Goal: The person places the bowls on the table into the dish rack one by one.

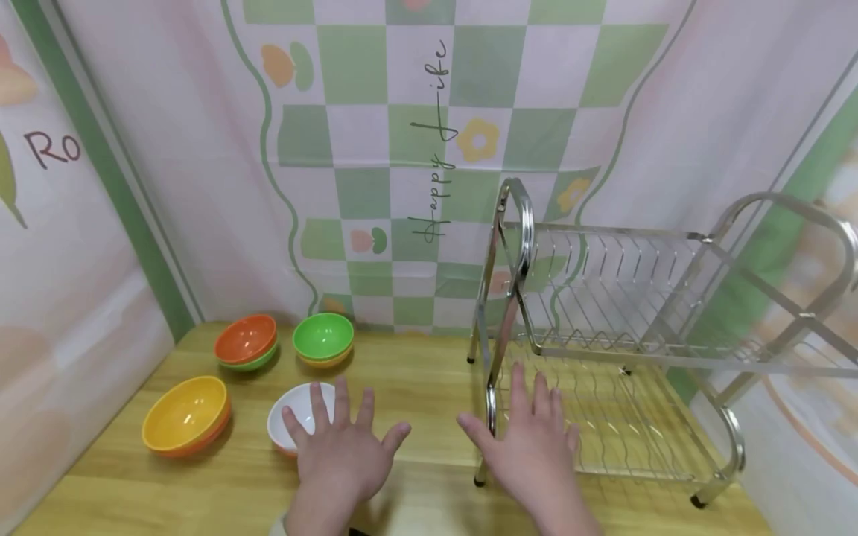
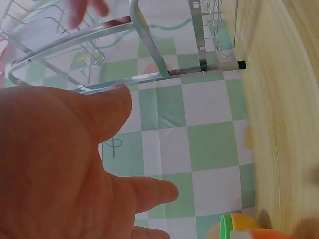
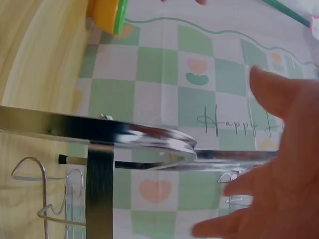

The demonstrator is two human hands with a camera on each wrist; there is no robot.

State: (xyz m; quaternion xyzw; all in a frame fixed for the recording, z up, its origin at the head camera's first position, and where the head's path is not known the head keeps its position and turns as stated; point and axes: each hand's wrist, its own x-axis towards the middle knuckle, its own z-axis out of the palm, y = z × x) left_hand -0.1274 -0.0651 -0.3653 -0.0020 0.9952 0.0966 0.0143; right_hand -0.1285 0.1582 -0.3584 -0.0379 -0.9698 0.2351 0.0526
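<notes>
My left hand (image 1: 345, 454) is spread above the table with nothing in it, overlapping the white bowl (image 1: 284, 417) in the head view. To its right, my right hand (image 1: 536, 454) has its fingers spread too, in front of the left end of the two-tier metal dish rack (image 1: 526, 246). Four kinds of stacks stand left: a yellow bowl (image 1: 184, 417) in an orange one, a red-orange bowl (image 1: 246, 339) in a green one, a green bowl (image 1: 323, 335) in a yellow one, and the white bowl in an orange one.
The wooden table (image 1: 409, 394) ends at a checkered curtain (image 1: 418, 134) behind. More printed cloth (image 1: 74, 313) hangs along the left side. The rack's black-tipped feet (image 1: 698, 502) stand on the table at the right.
</notes>
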